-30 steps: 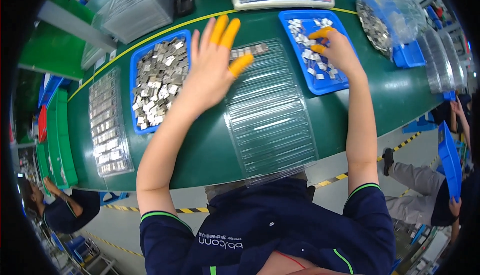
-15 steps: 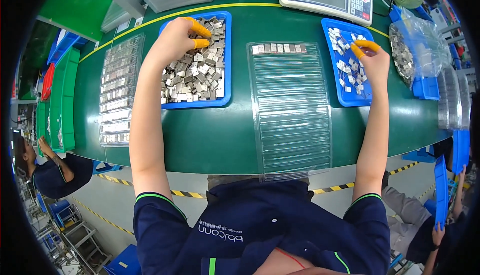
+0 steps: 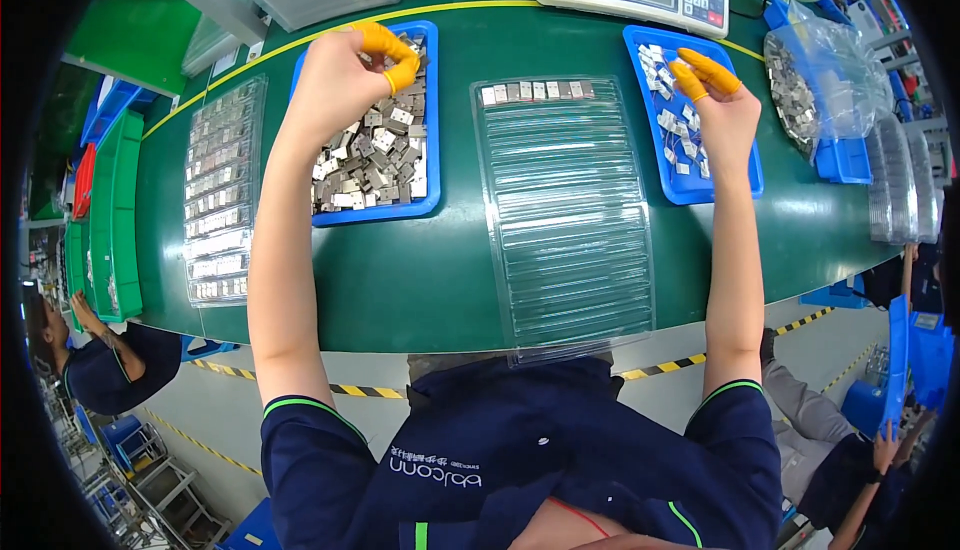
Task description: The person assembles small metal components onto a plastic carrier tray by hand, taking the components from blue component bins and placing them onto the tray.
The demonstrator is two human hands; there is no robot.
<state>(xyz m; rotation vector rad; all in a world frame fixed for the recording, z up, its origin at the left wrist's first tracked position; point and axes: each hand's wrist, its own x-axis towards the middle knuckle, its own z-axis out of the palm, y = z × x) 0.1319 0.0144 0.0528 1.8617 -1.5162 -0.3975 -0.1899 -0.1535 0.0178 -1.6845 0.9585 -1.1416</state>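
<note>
Clear ribbed plastic tray, rectangular, on the green desk; a row of small silver-and-white rectangular metal pieces in its far end.

Left of the clear tray: blue rectangular plastic bin, heaped with loose metal pieces; left hand above it, yellow-covered fingers pinched together, contents indiscernible.

Right of the clear tray: shallow blue plastic tub of small white wired connectors; right hand over it, fingertips close, contact or grip indiscernible.
</note>
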